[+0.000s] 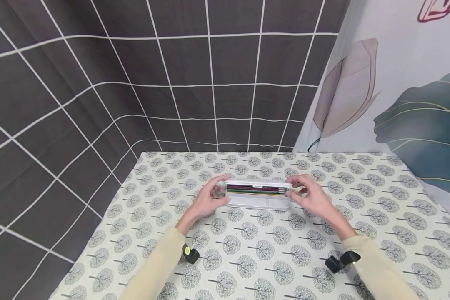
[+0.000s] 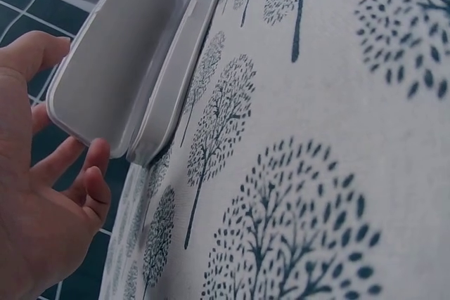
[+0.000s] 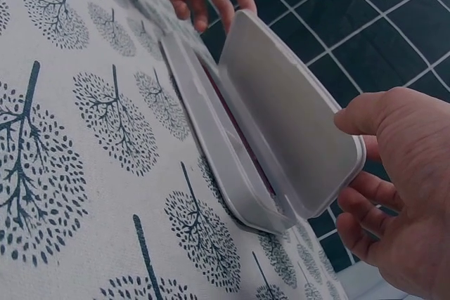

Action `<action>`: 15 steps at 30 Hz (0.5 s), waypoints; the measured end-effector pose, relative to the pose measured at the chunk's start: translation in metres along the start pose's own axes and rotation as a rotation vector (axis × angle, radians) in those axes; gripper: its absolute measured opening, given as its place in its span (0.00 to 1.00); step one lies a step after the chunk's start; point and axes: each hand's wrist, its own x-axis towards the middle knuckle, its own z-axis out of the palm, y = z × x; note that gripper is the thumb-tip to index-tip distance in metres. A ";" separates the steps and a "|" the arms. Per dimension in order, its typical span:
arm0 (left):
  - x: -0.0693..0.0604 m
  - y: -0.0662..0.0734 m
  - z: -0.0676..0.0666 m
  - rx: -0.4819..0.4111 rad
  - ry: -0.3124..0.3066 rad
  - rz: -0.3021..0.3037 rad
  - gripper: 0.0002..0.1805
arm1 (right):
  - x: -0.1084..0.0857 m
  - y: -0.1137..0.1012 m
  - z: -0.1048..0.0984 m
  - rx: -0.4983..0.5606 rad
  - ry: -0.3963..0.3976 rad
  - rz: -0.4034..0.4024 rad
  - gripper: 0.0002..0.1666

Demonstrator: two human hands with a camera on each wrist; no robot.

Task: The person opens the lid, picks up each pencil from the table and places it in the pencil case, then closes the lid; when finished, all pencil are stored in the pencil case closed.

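Observation:
A white pencil case [image 1: 251, 203] lies on the patterned cloth with its hinged lid [image 3: 281, 96] raised. Several pencils [image 1: 253, 190] show inside, side by side along its length, dark red, green and yellow among them. My left hand [image 1: 205, 199] holds the lid at its left end, thumb and fingers at the edge. At the opposite end, my right hand [image 1: 312, 196] grips the lid's corner, its thumb on the rim and the other fingers behind in the right wrist view. From the left wrist, the pale inside of the lid [image 2: 116, 61] is visible, but not the pencils.
A tree-print cloth [image 1: 219, 243] covers the table. Behind it hangs a dark curtain [image 1: 232, 62] with a white grid, and at the right a pale leaf-print curtain [image 1: 393, 58]. Each wrist wears a small black camera, such as the left camera [image 1: 191, 254].

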 end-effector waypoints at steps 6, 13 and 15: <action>0.000 0.000 0.002 0.025 0.025 0.005 0.32 | -0.002 -0.001 0.003 -0.011 0.014 0.001 0.20; 0.001 0.002 0.005 0.017 0.061 -0.027 0.26 | -0.004 -0.002 0.005 -0.007 0.022 -0.003 0.19; 0.001 0.001 0.005 0.017 0.069 -0.036 0.25 | -0.005 -0.001 0.006 -0.003 0.027 -0.008 0.18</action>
